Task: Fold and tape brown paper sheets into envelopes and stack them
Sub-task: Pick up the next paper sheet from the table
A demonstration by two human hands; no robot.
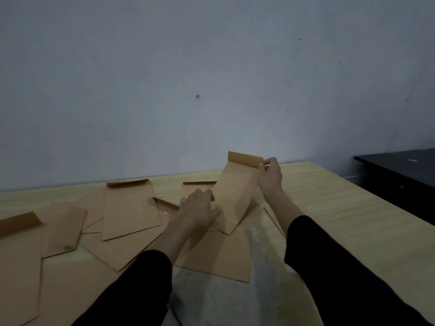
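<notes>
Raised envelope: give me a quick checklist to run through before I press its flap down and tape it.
1. Right hand pinches a corner of the flap: ok.
2. Left hand holds the raised envelope at its lower edge: ok.
3. Flap creased, bent forward: ok.
4. Tape at hand: cannot tell, none in view.
5. Tidy stack to add to: not ok, other envelopes lie scattered on the table.

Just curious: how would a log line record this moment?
right hand: pinches flap | left hand: holds raised envelope | other envelopes: scattered on table
</notes>
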